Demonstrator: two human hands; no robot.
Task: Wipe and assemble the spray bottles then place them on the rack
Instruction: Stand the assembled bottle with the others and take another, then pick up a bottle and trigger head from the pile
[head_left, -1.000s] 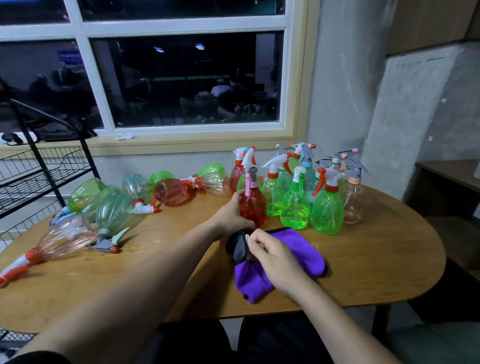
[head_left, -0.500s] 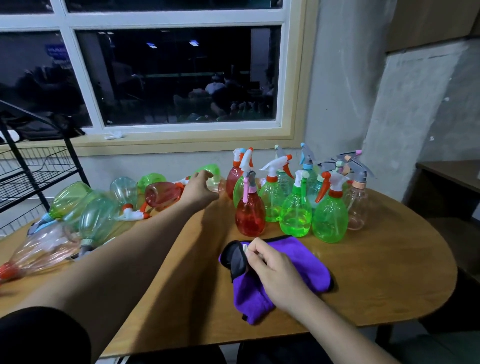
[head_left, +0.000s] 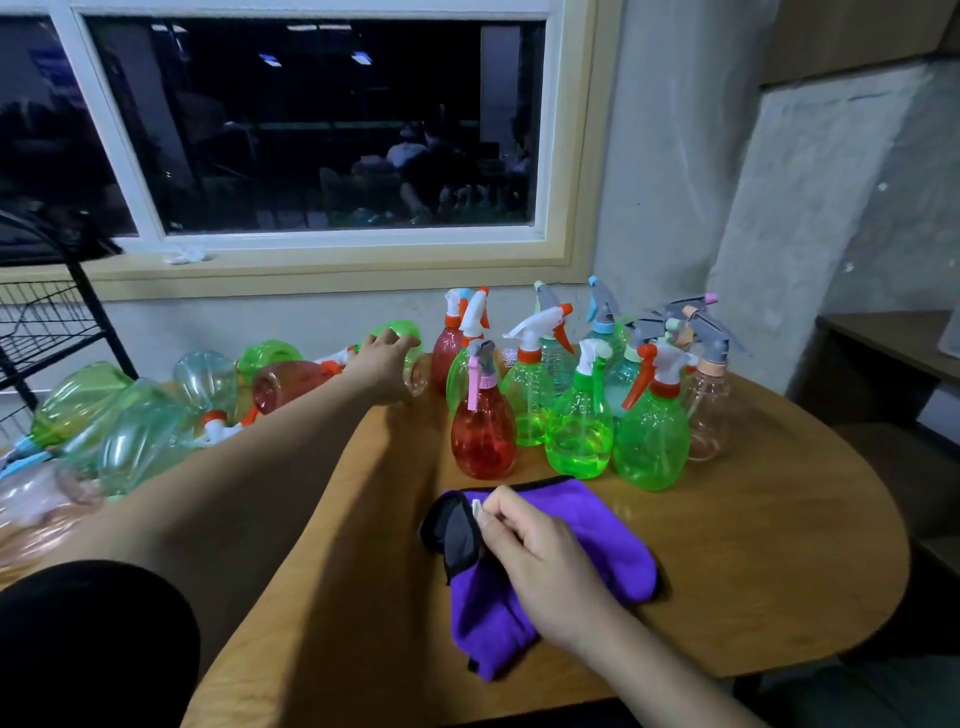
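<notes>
My left hand (head_left: 383, 366) reaches to the back of the round wooden table (head_left: 753, 545) and lies over a clear bottle (head_left: 418, 375) on its side, fingers curved over it. My right hand (head_left: 540, 558) rests on a purple cloth (head_left: 597, 540) near the front and pinches its dark-edged corner. A red bottle with a pink trigger (head_left: 483, 434) stands just beyond the cloth, in front of several upright green and clear spray bottles (head_left: 649, 441). A black wire rack (head_left: 47, 322) stands at the far left.
Several green, clear and red bottles (head_left: 140, 447) lie on their sides along the table's left part. A window and wall close the back. A dark wooden shelf (head_left: 883, 348) sits to the right.
My left hand let go of the red bottle and stretched back left to the clear lying bottle. The right hand kept its pinch on the cloth. The view shifted slightly left.
</notes>
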